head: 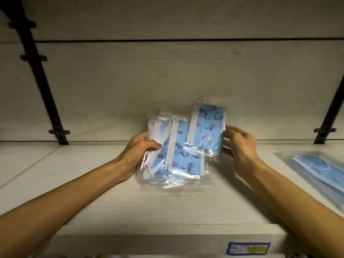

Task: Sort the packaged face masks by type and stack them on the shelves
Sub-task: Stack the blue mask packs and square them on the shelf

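**Two hands hold printed mask packs over the shelf**

The left hand [142, 146] grips a bundle of packs [171, 161] with its thumb on top and its fingers underneath. These packs are clear plastic bags with light blue masks inside, printed with purple and white figures. The bundle is fanned out and its lower edge hangs just above the white shelf [130, 207], or touches it; I cannot tell which.

The right hand [240, 144] holds one single pack [206, 127] of the same print by its right edge, with the fingers curled around the edge. This pack stands tilted and overlaps the top right corner of the bundle.

On the right side of the shelf, well apart from the hands, a stack of plain blue masks [320, 170] lies flat. A blue label [248, 248] sits on the front edge of the shelf. Black brackets [46, 90] run up the back wall on both sides
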